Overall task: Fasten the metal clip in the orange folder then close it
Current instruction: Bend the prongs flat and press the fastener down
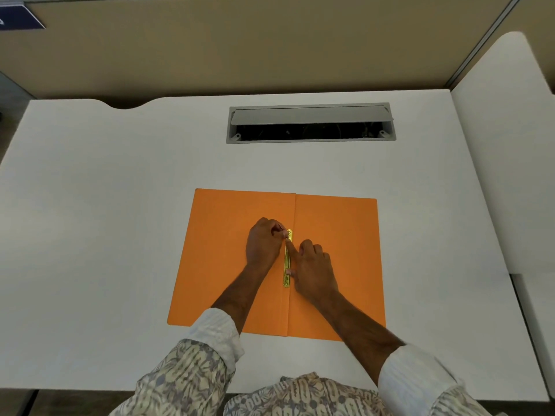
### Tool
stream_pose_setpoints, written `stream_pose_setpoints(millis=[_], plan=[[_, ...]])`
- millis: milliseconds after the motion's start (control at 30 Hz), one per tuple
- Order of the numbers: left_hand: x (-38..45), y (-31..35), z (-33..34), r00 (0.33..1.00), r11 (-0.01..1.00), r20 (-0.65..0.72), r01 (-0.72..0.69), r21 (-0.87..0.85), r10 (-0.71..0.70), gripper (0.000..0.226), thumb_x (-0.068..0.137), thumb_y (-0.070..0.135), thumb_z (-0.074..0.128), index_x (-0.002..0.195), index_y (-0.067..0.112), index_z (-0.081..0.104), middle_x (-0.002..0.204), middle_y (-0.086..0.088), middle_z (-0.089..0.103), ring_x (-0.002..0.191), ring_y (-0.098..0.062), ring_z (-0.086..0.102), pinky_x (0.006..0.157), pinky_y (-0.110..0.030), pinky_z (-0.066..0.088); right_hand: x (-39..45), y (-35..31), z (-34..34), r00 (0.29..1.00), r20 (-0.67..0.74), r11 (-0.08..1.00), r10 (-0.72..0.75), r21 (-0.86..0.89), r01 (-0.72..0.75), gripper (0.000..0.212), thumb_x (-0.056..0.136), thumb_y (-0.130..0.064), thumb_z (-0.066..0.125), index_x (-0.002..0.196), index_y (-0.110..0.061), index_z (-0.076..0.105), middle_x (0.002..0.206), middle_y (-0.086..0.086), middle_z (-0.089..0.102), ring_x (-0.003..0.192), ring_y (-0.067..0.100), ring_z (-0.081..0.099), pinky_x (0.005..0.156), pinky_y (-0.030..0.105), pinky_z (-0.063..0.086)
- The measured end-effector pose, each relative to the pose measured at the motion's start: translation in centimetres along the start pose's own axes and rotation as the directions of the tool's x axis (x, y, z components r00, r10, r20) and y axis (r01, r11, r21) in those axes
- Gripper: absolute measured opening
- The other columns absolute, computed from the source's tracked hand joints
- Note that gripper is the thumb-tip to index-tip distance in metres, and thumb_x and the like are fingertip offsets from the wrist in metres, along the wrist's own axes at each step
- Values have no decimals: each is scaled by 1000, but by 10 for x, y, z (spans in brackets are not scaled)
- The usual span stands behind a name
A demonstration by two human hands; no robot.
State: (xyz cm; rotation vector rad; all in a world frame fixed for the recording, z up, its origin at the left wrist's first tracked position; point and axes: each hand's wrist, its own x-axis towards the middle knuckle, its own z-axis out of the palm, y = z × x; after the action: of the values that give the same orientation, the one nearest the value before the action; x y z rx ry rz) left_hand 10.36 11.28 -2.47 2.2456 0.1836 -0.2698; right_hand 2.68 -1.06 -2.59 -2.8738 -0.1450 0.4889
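Observation:
An orange folder (339, 235) lies open and flat on the white desk (105, 220), its spine crease running toward me. A gold metal clip (288, 259) lies along the crease. My left hand (262, 243) is curled just left of the clip, its fingertips pinching the clip's far end. My right hand (313, 270) rests on the right flap, with its forefinger stretched along the clip toward the far end and its thumb pressing the clip's near part. Both hands touch the clip, and its middle is partly hidden.
A grey cable hatch (310, 123) with its lid raised is set in the desk behind the folder. A tan partition wall (240, 49) stands at the back. A second white desk surface (510, 115) adjoins on the right.

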Motion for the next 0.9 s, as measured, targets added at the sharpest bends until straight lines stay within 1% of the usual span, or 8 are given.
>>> stream_pose_setpoints(millis=[100, 233, 300, 400, 533, 667, 800, 900], plan=[[5, 1, -1, 1000, 999, 21, -11, 50, 10, 6, 84, 17, 77, 86, 12, 76, 89, 3, 60, 77, -16, 60, 70, -32, 52, 2, 1, 0, 1000, 15, 1000, -4, 1, 4, 75, 86, -43, 67, 148, -22, 31, 118, 10, 49, 102, 28, 49, 79, 42, 47], [10, 4, -1, 998, 993, 57, -44, 112, 38, 9, 83, 20, 77, 87, 13, 75, 92, -4, 63, 82, -22, 62, 71, -36, 53, 2, 1, 0, 1000, 18, 1000, 1, -4, -1, 76, 85, -42, 68, 148, -20, 32, 116, 11, 50, 100, 29, 49, 78, 42, 47], [12, 7, -1, 995, 987, 71, -73, 144, 64, 8, 83, 20, 76, 87, 12, 76, 92, -5, 64, 84, -23, 63, 71, -37, 54, 2, 1, -1, 1000, 15, 1000, 7, -14, -7, 76, 84, -43, 68, 147, -21, 33, 115, 10, 50, 99, 28, 49, 76, 42, 47], [14, 9, -2, 993, 979, 86, -100, 177, 86, 6, 84, 19, 76, 86, 14, 77, 93, -3, 66, 84, -19, 64, 70, -34, 52, 2, 1, -1, 1000, 14, 1000, 11, -2, -11, 76, 84, -42, 69, 147, -21, 33, 114, 10, 50, 99, 28, 49, 77, 42, 47], [17, 11, -4, 985, 968, 124, -142, 207, 118, 6, 84, 19, 75, 86, 15, 78, 92, -1, 65, 84, -17, 62, 66, -28, 45, 2, -1, -2, 999, 17, 999, 31, 26, -32, 77, 83, -41, 71, 146, -24, 32, 115, 10, 50, 100, 28, 48, 78, 42, 47], [19, 11, -5, 982, 965, 140, -152, 215, 123, 7, 83, 21, 76, 86, 15, 78, 92, 0, 65, 83, -16, 61, 68, -31, 49, 1, -1, -3, 999, 15, 999, 39, 34, -40, 77, 83, -41, 71, 147, -24, 31, 116, 10, 49, 101, 27, 48, 79, 42, 46], [20, 15, -2, 980, 965, 159, -156, 209, 124, 6, 81, 21, 78, 84, 16, 78, 90, 2, 65, 81, -14, 61, 65, -29, 46, 0, -2, -5, 999, 15, 998, 42, 35, -43, 77, 83, -41, 71, 147, -25, 31, 116, 10, 49, 100, 27, 48, 78, 42, 45], [22, 16, 1, 987, 980, 152, -78, 182, 51, 6, 79, 20, 80, 82, 15, 77, 90, 1, 66, 82, -14, 62, 66, -28, 46, 0, -2, -6, 999, 17, 999, 42, 29, -42, 77, 84, -41, 70, 147, -24, 31, 117, 11, 49, 101, 28, 49, 79, 42, 45]])
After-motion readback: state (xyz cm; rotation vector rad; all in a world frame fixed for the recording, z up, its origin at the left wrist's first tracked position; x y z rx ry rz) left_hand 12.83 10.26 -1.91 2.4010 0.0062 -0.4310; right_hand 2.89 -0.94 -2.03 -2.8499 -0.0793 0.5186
